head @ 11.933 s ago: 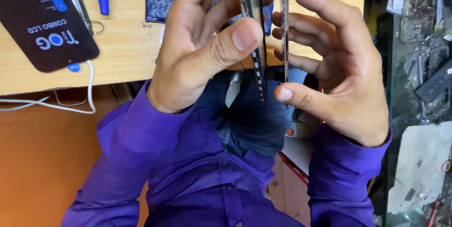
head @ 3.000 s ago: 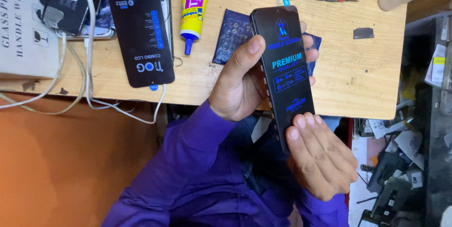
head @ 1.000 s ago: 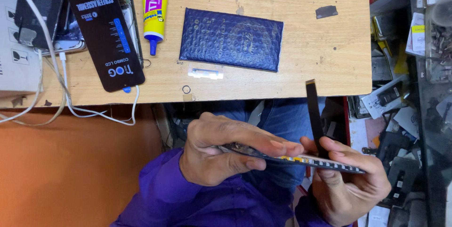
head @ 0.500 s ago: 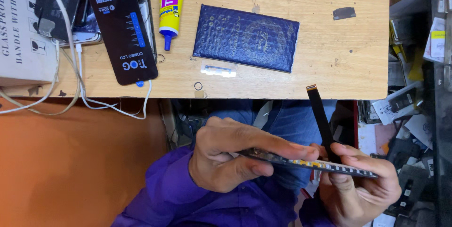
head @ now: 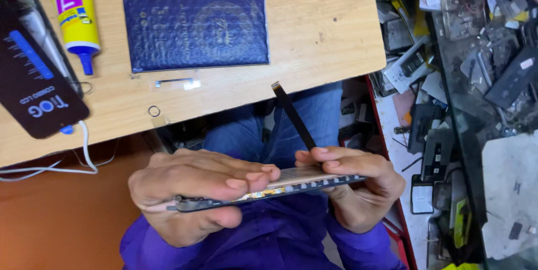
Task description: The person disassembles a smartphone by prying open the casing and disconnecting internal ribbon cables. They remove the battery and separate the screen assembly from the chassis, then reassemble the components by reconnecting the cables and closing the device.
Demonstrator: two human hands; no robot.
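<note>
The person is holding a thin phone screen panel point(head: 269, 189) edge-on over their lap, below the front edge of the bench point(head: 314, 51), so only its narrow side is showing, with small gold and dark parts along it. The left hand point(head: 196, 191) is clamping one end, fingers lying flat across the top face and the thumb pressing up from underneath, which is keeping the panel level. The right hand point(head: 358, 186) is cupping the other end from below, its fingers curling over the top edge and closing on the panel. A dark flat ribbon cable point(head: 294, 116) is standing up from the panel near the right fingertips, slanting toward the bench; where it is joining the panel is hidden behind those fingers.

Both faces of the panel are out of sight, so whether the glass side is facing up is hard to tell. On the bench a dark blue padded pouch point(head: 196, 32) is lying flat, with a yellow glue tube point(head: 73, 7) left of it (its top end is cut off by the frame), a black card sleeve point(head: 36, 91) beside that and a white cable point(head: 84, 152) trailing off the bench edge. The heap of parts point(head: 482, 51) to the right is too jumbled to sort out
</note>
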